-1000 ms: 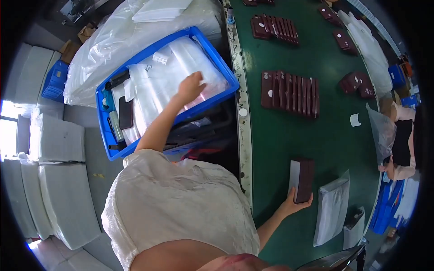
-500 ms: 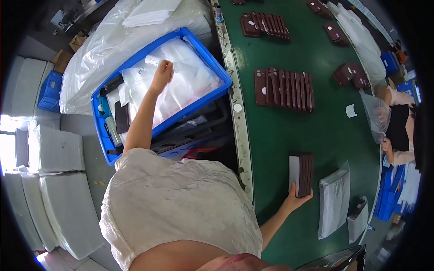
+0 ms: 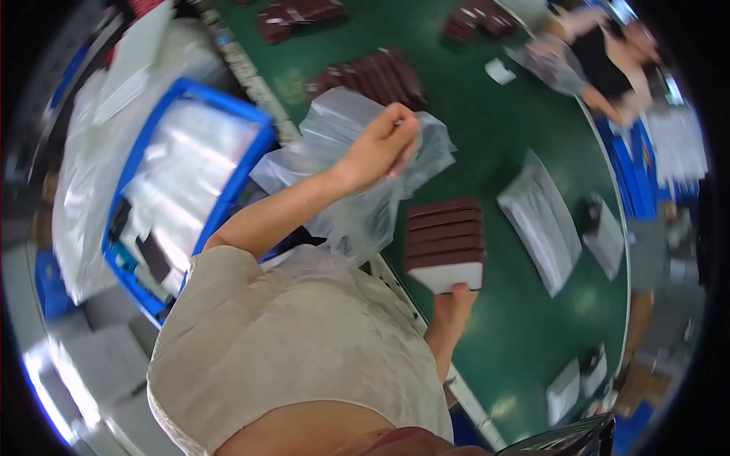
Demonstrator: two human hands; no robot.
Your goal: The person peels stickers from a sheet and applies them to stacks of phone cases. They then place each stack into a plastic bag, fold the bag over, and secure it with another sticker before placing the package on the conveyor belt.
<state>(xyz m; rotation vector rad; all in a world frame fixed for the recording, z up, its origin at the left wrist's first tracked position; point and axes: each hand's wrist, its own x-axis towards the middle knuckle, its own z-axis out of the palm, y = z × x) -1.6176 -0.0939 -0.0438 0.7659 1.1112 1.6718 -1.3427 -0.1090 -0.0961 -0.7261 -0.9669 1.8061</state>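
My left hand (image 3: 382, 147) is closed on a clear plastic bag (image 3: 357, 209), which hangs crumpled and spread out below and around the fist, partly over the table edge. My right hand (image 3: 454, 302) grips the near end of a stack of flat brown pieces (image 3: 445, 232). The stack's near face is pale, and it is held over the green table (image 3: 487, 342). Behind the bag lies a leaning row of similar brown pieces (image 3: 372, 76), partly hidden by the plastic.
A blue bin (image 3: 258, 135) with a pile of clear bags (image 3: 186, 163) stands at the left. Wrapped packs (image 3: 541, 224) lie on the table to the right. More brown pieces (image 3: 300, 17) are farther back. Across the table, a person (image 3: 604, 64) handles a clear bag.
My left hand has moved from the bin to above the table, bringing out a clear bag. The brown stack in my right hand has turned and come nearer the bag. The view has swung right.
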